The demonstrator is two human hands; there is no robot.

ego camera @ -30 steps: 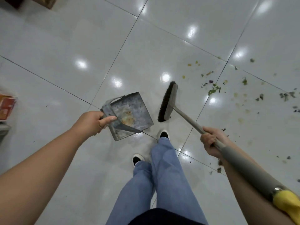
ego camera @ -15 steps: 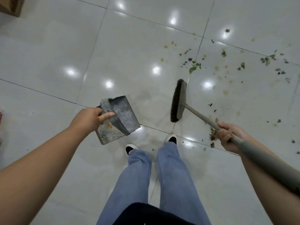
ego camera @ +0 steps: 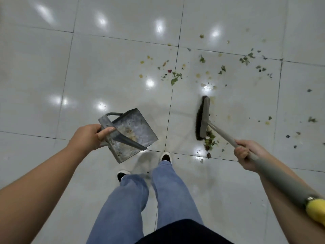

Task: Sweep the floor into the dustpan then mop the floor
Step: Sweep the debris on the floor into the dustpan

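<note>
Glossy pale-grey tiled floor (ego camera: pixel 109 71), dark grout lines, ceiling lights mirrored in it; mopping not yet begun, and no mop is seen.

Item: scattered debris (ego camera: pixel 175 77) of green leaf scraps, yellow crumbs and dark specks, spread over the tiles ahead and to the right. A denser small heap of leaf bits (ego camera: pixel 210 140) is gathered just beside the broom head, on its handle side.

Item: long-handled broom, grey plastic head with dark bristles (ego camera: pixel 202 118), grey shaft, yellow end cap. The shaft is gripped by the right hand (ego camera: pixel 246 154), fingers curled round it. Bristles appear to be at floor level; contact cannot be confirmed.

Item: worn grey metal dustpan, stained and rusty inside (ego camera: pixel 130 132), held in the air and tilted by the left hand (ego camera: pixel 88 136), fingers wrapped about its handle, thumb laid along the top. It is well apart from the heap.

Risks, as judged: unless the pan is lowered with its lip flat on the tile, scraps would be pushed underneath. Damp-looking smears may be spread by the bristles. Strokes made too briskly would scatter light leaf pieces wider.
</note>
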